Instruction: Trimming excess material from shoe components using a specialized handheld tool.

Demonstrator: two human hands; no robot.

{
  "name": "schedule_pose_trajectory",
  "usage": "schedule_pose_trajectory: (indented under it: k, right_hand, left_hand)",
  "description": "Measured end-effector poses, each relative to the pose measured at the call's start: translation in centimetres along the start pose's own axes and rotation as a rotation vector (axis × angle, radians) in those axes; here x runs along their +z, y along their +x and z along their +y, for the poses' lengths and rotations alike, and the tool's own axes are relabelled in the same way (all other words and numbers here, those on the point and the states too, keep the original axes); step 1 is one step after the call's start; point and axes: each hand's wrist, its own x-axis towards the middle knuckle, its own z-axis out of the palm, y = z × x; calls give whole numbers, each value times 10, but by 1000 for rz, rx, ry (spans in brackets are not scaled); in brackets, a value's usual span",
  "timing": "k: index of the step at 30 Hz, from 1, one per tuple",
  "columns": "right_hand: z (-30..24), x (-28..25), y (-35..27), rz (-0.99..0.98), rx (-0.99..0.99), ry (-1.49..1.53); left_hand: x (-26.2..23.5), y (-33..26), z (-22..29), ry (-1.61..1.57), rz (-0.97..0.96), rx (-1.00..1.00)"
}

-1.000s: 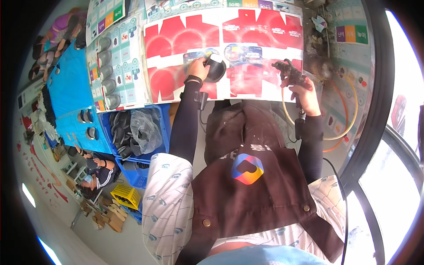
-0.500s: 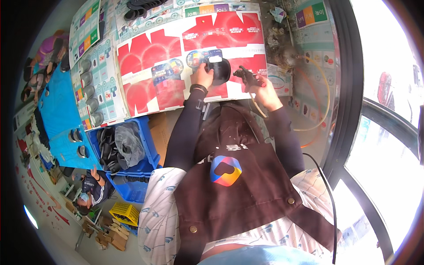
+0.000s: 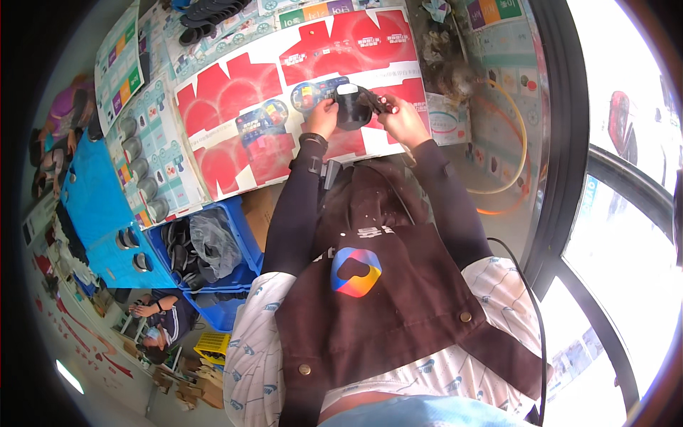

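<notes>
My left hand [image 3: 322,119] is closed on the left edge of a glossy black, cup-like piece [image 3: 351,112] with a pale patch at its top. It is raised over the red-and-white printed sheet [image 3: 235,85] that covers the table. My right hand [image 3: 406,122] wraps round a small dark spray gun [image 3: 377,102], its front end right up against the right side of the black piece. Whether the two touch, I cannot tell. Part of the gun is hidden by my fingers.
Grey cup-like pieces [image 3: 139,169] line the table's left side, and dark pieces [image 3: 206,18] lie at the back. A blue crate [image 3: 245,231] holds dark pieces and a plastic bag. A yellow hose [image 3: 527,135] loops at the right. A co-worker [image 3: 167,320] is at lower left.
My right hand has brought the spray gun up and left, from beside the black piece to right against it. My left hand still holds the piece, its thumb and fingers now at the edge.
</notes>
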Motion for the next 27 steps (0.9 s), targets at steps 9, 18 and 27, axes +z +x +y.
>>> schedule_pose_trajectory:
  k: [9, 18, 27]
  right_hand:
    - [1, 2, 10, -38, 103, 89]
    - [1, -9, -4, -2, 106, -53]
    - [14, -19, -17, -33, 226, -116]
  left_hand:
    - [2, -4, 9, -176, -44, -26]
    - [-1, -8, 28, -209, -172, -87]
    - [-8, -14, 38, -267, -206, -151]
